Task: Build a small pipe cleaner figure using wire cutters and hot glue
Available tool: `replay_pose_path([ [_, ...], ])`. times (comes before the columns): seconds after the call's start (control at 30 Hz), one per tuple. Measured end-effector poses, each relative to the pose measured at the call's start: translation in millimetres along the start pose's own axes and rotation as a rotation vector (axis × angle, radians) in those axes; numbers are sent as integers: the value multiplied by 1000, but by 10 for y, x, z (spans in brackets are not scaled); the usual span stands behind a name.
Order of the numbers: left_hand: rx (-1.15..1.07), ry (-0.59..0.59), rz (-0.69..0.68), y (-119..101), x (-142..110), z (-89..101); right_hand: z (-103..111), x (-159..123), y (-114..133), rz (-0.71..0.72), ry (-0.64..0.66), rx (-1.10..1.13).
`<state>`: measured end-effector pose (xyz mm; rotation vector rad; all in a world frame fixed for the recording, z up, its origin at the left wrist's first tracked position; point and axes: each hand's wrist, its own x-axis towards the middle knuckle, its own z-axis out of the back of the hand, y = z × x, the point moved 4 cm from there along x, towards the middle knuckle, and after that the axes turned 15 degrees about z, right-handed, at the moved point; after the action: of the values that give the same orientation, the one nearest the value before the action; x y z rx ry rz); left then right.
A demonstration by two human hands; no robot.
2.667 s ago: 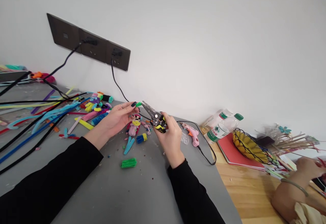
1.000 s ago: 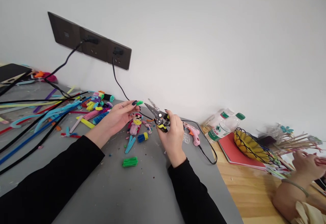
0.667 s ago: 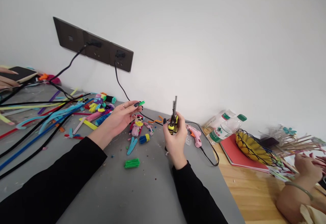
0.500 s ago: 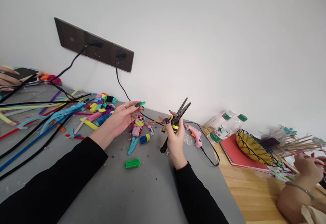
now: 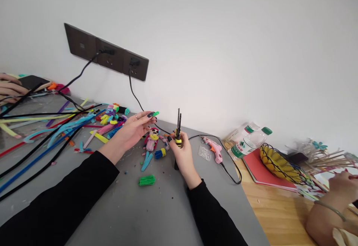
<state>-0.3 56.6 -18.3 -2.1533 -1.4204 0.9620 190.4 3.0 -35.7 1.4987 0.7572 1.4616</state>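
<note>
My left hand (image 5: 131, 132) pinches a small green pipe-cleaner piece (image 5: 155, 114) between thumb and fingertips above the grey table (image 5: 120, 208). My right hand (image 5: 183, 155) grips black-and-yellow pliers (image 5: 178, 129) by the handles, jaws pointing straight up and nearly together. Between the hands on the table lies a small pipe-cleaner doll (image 5: 151, 138), with a blue-and-yellow bundle (image 5: 160, 153) and a light blue piece (image 5: 146, 161) beside it. A green folded bundle (image 5: 147, 180) lies nearer me.
Several long pipe cleaners and black cables (image 5: 47, 126) spread across the left. A pink glue gun (image 5: 214, 149) with its cord, water bottles (image 5: 246, 139), a red book (image 5: 263, 167) and a wire basket (image 5: 275, 161) sit right. Other people's hands (image 5: 332, 208) (image 5: 11, 87) show at both edges.
My right hand swung the pliers away from the green piece, turned them upright and moved back toward the doll; the jaws opened, then came nearly together. My left hand kept holding the green piece.
</note>
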Motion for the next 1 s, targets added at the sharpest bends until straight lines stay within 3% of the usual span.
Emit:
replay_pose_path([
  [0.2, 6, 6, 7, 18, 22, 11, 104, 62, -44, -60, -112, 24],
  [0.47, 62, 92, -38, 66, 125, 101, 222, 116, 84, -96, -71, -34],
  [0.63, 49, 71, -14, 85, 146, 105, 295, 133, 107, -149, -45, -97],
  [1.0, 20, 62, -9, 94, 130, 88, 297, 125, -75, -260, -16, 0],
])
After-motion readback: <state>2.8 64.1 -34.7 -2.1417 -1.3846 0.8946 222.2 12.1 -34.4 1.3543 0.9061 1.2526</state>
